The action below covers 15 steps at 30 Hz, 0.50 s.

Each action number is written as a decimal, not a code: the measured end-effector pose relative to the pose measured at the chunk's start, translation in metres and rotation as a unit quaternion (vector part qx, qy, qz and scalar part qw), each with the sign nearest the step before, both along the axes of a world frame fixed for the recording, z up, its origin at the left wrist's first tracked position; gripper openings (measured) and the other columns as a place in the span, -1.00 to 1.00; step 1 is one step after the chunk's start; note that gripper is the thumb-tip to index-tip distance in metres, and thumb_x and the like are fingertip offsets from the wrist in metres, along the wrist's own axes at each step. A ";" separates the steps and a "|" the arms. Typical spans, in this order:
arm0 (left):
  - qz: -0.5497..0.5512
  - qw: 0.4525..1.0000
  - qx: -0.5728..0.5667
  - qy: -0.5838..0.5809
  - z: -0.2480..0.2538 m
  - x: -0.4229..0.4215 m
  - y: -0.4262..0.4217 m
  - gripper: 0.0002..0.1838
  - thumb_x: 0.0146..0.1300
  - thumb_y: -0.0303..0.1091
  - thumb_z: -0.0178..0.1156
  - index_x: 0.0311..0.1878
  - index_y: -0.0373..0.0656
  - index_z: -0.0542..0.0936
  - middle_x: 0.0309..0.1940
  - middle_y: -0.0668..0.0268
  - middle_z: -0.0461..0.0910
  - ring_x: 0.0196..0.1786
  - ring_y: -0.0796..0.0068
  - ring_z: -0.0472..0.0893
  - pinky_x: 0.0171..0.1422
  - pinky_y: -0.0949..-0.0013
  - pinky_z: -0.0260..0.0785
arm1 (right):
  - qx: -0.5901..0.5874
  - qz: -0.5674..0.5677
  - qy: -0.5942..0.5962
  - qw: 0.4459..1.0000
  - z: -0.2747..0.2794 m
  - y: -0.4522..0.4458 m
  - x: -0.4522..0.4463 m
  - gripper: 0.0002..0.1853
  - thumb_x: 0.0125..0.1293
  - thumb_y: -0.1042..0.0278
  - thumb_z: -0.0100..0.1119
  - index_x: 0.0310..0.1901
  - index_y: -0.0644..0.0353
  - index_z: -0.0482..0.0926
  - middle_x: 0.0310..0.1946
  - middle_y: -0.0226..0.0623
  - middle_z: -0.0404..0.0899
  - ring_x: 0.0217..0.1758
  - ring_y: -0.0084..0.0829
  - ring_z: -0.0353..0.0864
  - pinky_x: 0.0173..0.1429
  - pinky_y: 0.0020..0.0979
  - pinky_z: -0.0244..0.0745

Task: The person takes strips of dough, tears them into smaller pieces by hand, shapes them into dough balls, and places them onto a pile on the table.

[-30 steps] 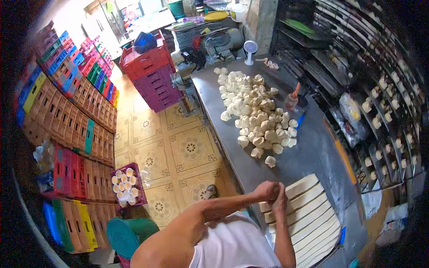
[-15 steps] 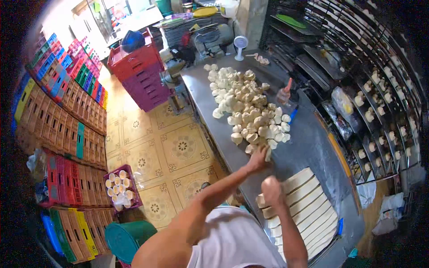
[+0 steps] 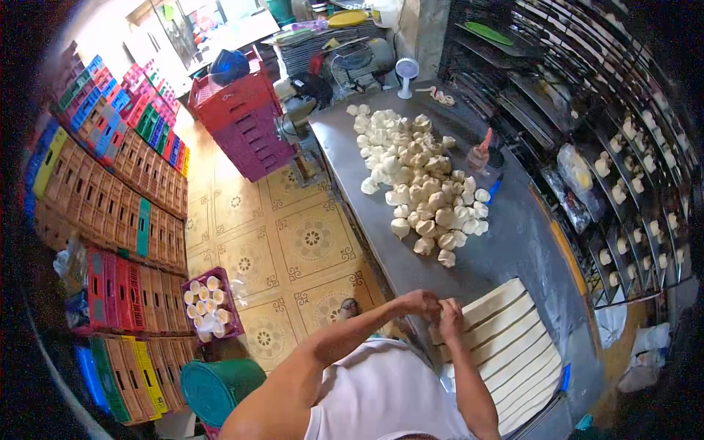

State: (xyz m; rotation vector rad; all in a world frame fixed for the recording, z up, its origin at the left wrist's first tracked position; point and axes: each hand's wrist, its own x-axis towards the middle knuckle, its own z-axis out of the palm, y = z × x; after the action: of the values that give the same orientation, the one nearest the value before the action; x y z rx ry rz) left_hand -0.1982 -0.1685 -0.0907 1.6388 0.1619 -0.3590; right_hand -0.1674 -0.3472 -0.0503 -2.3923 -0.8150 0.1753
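Dough strips (image 3: 517, 353), pale, side by side with dark gaps between, on a grey metal table (image 3: 488, 264) before the person. Left hand (image 3: 419, 302) and right hand (image 3: 449, 321): together at the left edge of the strips, fingers curled inward; whether they pinch anything cannot be told. Dough pieces (image 3: 422, 187), many, rounded, heaped on the table beyond the strips, a lone one at the near end. Fan (image 3: 406, 73), white, upright, at the far end. Bottle (image 3: 479, 155), orange-tipped, right of the heap. Rack (image 3: 623, 242) of laden trays, right of the table.
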 end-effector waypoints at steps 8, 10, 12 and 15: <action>0.067 0.974 0.189 -0.108 0.071 -0.006 -0.029 -0.71 0.18 -0.19 0.23 -0.17 -0.22 0.61 -0.28 -0.13 0.63 -0.13 -0.21 0.63 -0.09 -0.03 0.50 | 0.168 -0.067 0.018 0.983 0.019 0.008 -0.016 -0.45 0.00 0.13 0.48 0.00 0.21 0.54 -0.04 0.12 0.62 0.11 0.00 0.62 0.12 -0.06 0.50; 0.054 0.965 0.229 -0.112 0.067 0.002 -0.022 -0.71 0.15 -0.19 0.26 -0.20 -0.22 0.60 -0.29 -0.14 0.63 -0.15 -0.22 0.62 -0.11 -0.05 0.49 | 0.095 -0.110 0.161 0.976 0.011 0.015 -0.008 -0.44 -0.01 0.19 0.48 0.04 0.23 0.54 -0.04 0.10 0.64 0.08 0.02 0.63 0.11 -0.07 0.51; 0.062 0.952 0.272 -0.124 0.072 0.011 -0.015 -0.71 0.08 -0.20 0.31 -0.25 -0.21 0.59 -0.32 -0.14 0.62 -0.17 -0.21 0.62 -0.13 -0.08 0.46 | 0.014 -0.100 0.176 0.979 -0.021 0.018 0.004 -0.49 0.00 0.26 0.46 0.00 0.23 0.57 -0.21 0.03 0.69 -0.11 0.06 0.68 -0.01 -0.07 0.56; 0.073 0.952 0.267 -0.134 0.069 0.018 -0.007 -0.73 0.07 -0.17 0.32 -0.31 -0.19 0.64 -0.32 -0.08 0.67 -0.19 -0.21 0.65 -0.13 -0.10 0.50 | -0.048 -0.092 0.113 0.988 -0.002 0.018 0.003 -0.63 0.09 0.23 0.35 -0.10 0.23 0.57 -0.24 -0.01 0.69 -0.17 0.12 0.66 -0.08 -0.05 0.54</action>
State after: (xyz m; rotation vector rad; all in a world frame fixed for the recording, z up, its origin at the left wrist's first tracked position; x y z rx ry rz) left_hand -0.1803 -0.1757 -0.0219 2.1756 0.1828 0.0338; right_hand -0.1644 -0.3287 -0.0521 -2.4648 -0.4872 0.4118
